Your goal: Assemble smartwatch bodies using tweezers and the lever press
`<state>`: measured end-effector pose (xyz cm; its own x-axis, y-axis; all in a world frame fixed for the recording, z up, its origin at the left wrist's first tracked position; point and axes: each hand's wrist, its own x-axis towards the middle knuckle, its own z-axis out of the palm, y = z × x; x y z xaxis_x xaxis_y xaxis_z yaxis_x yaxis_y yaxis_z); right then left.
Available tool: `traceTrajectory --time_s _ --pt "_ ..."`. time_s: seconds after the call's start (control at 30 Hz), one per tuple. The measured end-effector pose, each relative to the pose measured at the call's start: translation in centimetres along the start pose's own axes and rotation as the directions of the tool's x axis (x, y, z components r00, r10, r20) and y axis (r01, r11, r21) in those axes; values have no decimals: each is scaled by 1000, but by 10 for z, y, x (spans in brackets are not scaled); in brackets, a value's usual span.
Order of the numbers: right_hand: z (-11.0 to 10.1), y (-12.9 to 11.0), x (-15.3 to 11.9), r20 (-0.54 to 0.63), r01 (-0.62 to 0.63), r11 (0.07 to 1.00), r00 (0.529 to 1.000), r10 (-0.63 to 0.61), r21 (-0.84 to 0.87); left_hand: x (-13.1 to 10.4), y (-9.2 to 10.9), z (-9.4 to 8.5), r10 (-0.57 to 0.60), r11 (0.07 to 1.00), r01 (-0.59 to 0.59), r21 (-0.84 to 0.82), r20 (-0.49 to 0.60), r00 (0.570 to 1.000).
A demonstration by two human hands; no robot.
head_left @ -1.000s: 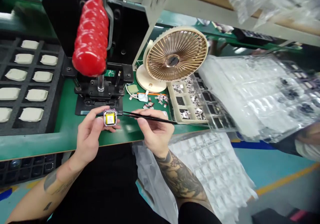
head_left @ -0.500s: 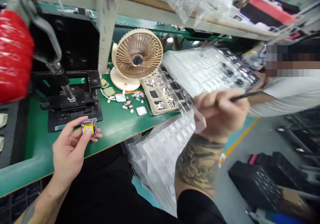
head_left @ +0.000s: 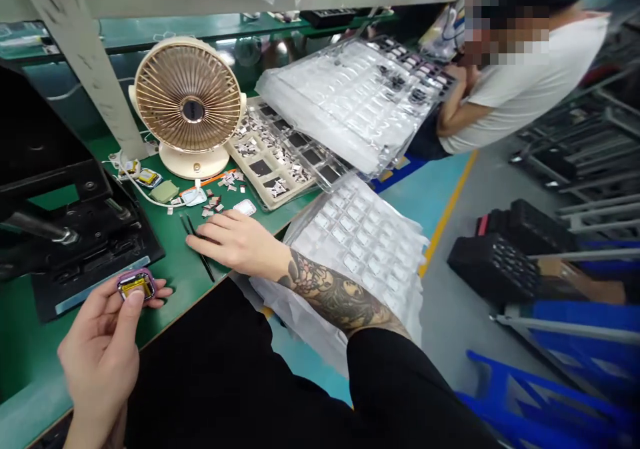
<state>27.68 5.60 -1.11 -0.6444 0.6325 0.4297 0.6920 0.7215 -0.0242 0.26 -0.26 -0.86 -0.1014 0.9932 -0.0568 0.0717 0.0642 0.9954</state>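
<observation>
My left hand (head_left: 103, 349) pinches a small purple-framed part with a yellow centre (head_left: 135, 284) between thumb and fingers, just above the green bench's front edge. Resting flat on the bench mat, my right hand (head_left: 237, 239) has its fingers spread and lying on black tweezers (head_left: 197, 249), which lie on the mat under the fingertips. A small white square piece (head_left: 245, 207) sits just beyond the right hand.
A black press fixture (head_left: 75, 235) stands at the left. A beige desk fan (head_left: 189, 105), a beige compartment tray of small parts (head_left: 273, 165) and clear plastic blister trays (head_left: 350, 95) fill the back. More blister trays (head_left: 360, 235) hang off the bench edge. A person in a white shirt (head_left: 520, 75) sits at right.
My right hand swung out right with the tweezers, then came back down and laid them on the mat. The view turned right, so the red press handle left the frame. My left hand kept the part.
</observation>
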Motion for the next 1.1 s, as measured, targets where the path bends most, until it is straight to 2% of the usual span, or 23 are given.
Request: traceTrajectory --time_s 0.07,0.13,0.2,0.3,0.37,0.43,0.5,0.57,0.73,0.87,0.9,0.97,1.03,1.07,1.1 --pt "-10 16 -6 -38 -64 994 997 61 -87 0 2 0 8 1000 -8 -6 4 1000" --pt "-32 39 -22 -110 -235 961 969 221 -143 -1 3 0 15 1000 -15 -1 19 1000" --pt "-61 67 -43 -177 -461 859 885 430 -221 -2 4 -1 14 1000 -14 11 40 999" --pt "-103 112 -77 -305 -717 575 692 654 -394 -3 3 -2 -5 1000 3 19 66 998" --pt "-123 140 -96 -296 -759 435 610 735 -484 -3 1 -3 -8 1000 7 15 84 996" --pt "-134 161 -109 -194 -743 397 569 799 -539 -4 0 -3 -6 1000 4 19 90 996" --pt "-138 174 -116 -135 -727 397 553 822 -560 -5 1 -2 2 999 -5 38 74 997" --pt "-140 178 -119 -159 -724 394 565 810 -567 -7 3 -1 2 998 -5 61 54 999" --pt "-139 168 -114 -183 -726 376 563 806 -576 -6 3 0 11 995 -16 102 50 999" --pt "-136 153 -106 -143 -641 478 674 725 -601 -5 -2 -7 3 996 -11 90 83 997" --pt "-135 151 -104 -110 -618 483 678 726 -620 -5 -2 -7 15 995 -23 98 91 996" --pt "-134 150 -101 -50 -600 447 631 774 -663 -8 2 1 80 981 -101 164 131 988" --pt "-133 153 -100 -21 -598 403 576 817 -693 -11 10 26 191 942 -255 217 278 941" --pt "-133 155 -101 -17 -596 395 566 824 -699 -12 15 47 252 915 -348 204 385 888" --pt "-134 158 -102 -20 -592 395 572 820 -703 -11 19 73 314 891 -433 138 502 805"
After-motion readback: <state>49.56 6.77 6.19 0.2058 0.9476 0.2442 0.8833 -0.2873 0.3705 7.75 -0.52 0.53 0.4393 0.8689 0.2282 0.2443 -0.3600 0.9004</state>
